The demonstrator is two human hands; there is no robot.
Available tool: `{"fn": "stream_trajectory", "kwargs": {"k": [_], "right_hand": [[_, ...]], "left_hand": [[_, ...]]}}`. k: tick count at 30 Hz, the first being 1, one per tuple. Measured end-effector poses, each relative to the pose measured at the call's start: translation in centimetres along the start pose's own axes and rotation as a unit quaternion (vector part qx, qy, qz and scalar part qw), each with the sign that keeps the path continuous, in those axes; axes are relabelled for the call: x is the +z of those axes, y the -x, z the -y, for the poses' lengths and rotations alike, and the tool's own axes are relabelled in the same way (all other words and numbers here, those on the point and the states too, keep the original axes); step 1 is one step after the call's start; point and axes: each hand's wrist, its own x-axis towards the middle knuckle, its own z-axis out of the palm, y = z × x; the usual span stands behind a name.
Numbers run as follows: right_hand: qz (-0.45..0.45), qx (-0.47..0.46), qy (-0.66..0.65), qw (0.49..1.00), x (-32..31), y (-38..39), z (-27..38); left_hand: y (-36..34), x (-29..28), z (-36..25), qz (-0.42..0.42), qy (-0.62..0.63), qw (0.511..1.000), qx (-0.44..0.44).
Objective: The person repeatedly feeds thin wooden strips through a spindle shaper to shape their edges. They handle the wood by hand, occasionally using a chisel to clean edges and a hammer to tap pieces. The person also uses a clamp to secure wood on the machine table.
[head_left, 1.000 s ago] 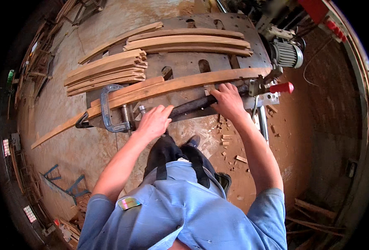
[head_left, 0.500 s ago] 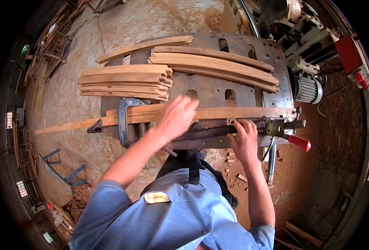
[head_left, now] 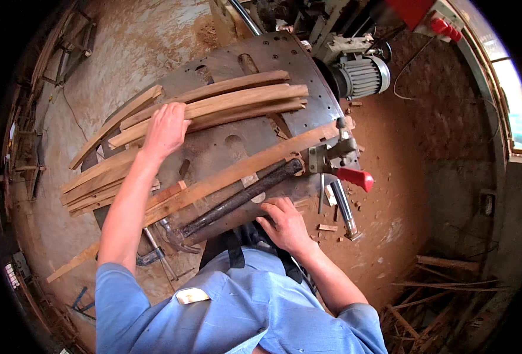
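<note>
My left hand (head_left: 168, 127) reaches across the metal table, its fingers curled over the left part of a curved wooden strip (head_left: 243, 99) in the far stack. My right hand (head_left: 286, 225) rests at the table's near edge, fingers loosely bent and apart, with nothing seen in it. Between the hands, a long wooden strip (head_left: 261, 154) lies across the table, its right end at a toggle clamp (head_left: 355, 177) with a red grip. A claw hammer (head_left: 243, 197) with a black handle lies along its near side. My left forearm partly hides a blue C-clamp (head_left: 150, 257).
More cut strips (head_left: 99, 183) are stacked at the table's left, and a single strip (head_left: 116, 127) lies behind them. A grey motor (head_left: 364, 76) stands beyond the table's right corner. Wood offcuts (head_left: 327, 228) and sawdust cover the floor at right.
The view has turned. My left hand has moved from above the clamped strip to the far stack and taken hold there. My right hand has drawn back from beside the hammer handle.
</note>
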Motion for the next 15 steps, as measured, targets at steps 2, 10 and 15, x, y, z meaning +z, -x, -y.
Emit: {"fn": "stream_trajectory", "kwargs": {"k": [2,10,15], "right_hand": [[-0.001,-0.003,-0.009,1.000,-0.7,0.9,-0.7],[0.009,0.050,-0.142,0.988,-4.0,1.1,-1.3],[-0.075,-0.076,-0.090,0.990,-7.4,-6.8,4.4]], "left_hand": [[-0.9,-2.6,-2.5,0.018,-0.011,1.000,0.004],[-0.2,-6.5,-11.6,0.040,0.155,0.968,-0.195],[-2.3,-10.6,-15.2,-0.076,0.618,0.727,-0.287]]}}
